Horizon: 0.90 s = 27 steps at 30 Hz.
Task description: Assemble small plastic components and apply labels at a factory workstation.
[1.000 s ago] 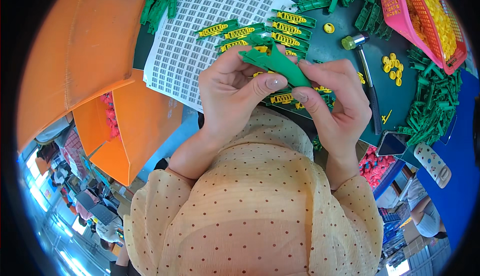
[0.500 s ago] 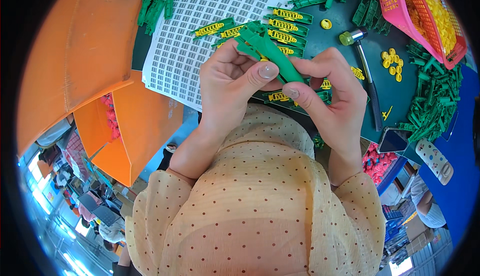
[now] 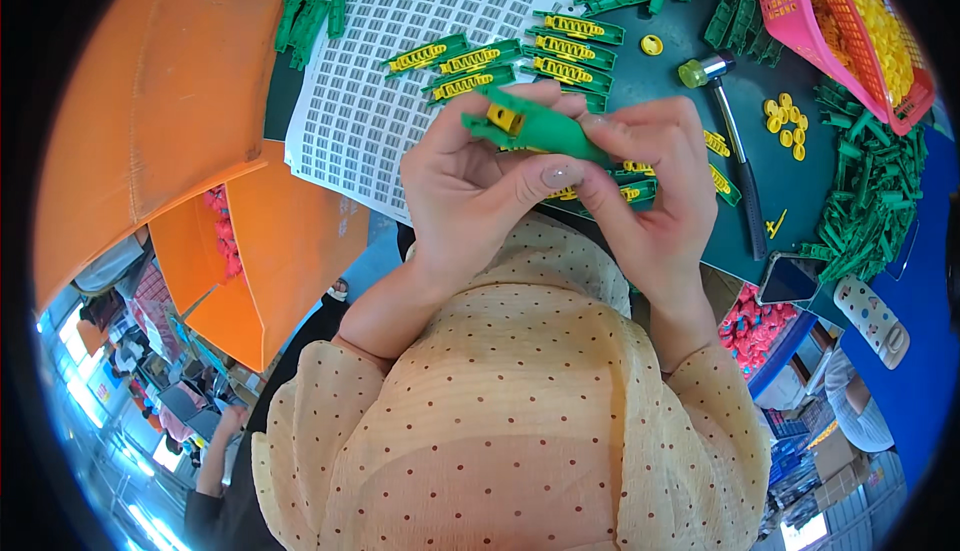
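A green plastic part [image 3: 535,126] with a yellow insert at its left end is held up between both hands over the dark table [image 3: 790,171]. My left hand [image 3: 470,191] grips it from below and the left, thumb pressed on its right portion. My right hand [image 3: 650,186] holds its right end, fingers curled over the top. Behind the hands lie several finished green parts with yellow inserts [image 3: 560,51] in rows.
A white sheet of small labels [image 3: 400,81] lies to the left. A hammer with a green head [image 3: 725,131], loose yellow rings [image 3: 785,126], green part piles [image 3: 870,191], a pink basket of yellow pieces [image 3: 850,21] and orange bins [image 3: 150,131] surround the work spot.
Both hands lifted the green part slightly and turned it, so its yellow-insert end now points left and upward. The grip of both hands stays on it.
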Tool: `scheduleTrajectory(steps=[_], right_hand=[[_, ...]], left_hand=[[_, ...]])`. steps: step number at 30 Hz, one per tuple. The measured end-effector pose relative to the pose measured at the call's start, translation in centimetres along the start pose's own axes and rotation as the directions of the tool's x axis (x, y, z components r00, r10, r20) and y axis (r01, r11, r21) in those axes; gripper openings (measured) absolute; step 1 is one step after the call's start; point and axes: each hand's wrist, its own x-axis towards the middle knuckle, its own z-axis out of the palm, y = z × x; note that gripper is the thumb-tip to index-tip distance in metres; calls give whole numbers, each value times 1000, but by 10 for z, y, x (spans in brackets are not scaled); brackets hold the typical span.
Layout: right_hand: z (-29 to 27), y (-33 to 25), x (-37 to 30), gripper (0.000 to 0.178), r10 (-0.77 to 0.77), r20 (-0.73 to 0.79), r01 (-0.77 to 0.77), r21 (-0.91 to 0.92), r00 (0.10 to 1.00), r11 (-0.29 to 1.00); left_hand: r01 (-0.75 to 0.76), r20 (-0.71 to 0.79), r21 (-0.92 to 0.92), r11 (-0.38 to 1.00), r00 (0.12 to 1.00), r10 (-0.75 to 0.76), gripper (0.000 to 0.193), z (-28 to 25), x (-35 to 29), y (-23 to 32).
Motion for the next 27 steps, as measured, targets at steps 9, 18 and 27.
scheduleTrajectory(steps=[9, 18, 27], right_hand=[[-19, -13, 16, 36, -116, 89, 107, 102, 989, 989], [-10, -7, 21, 27, -315, 61, 311, 74, 947, 948], [-20, 2, 9, 29, -133, 118, 82, 359, 984, 930]], left_hand=[[-81, 257, 395, 915, 966, -25, 36, -7, -4, 13], [-227, 384, 592, 774, 923, -23, 46, -14, -4, 15], [-526, 561, 627, 574, 817, 135, 39, -10, 13, 25]])
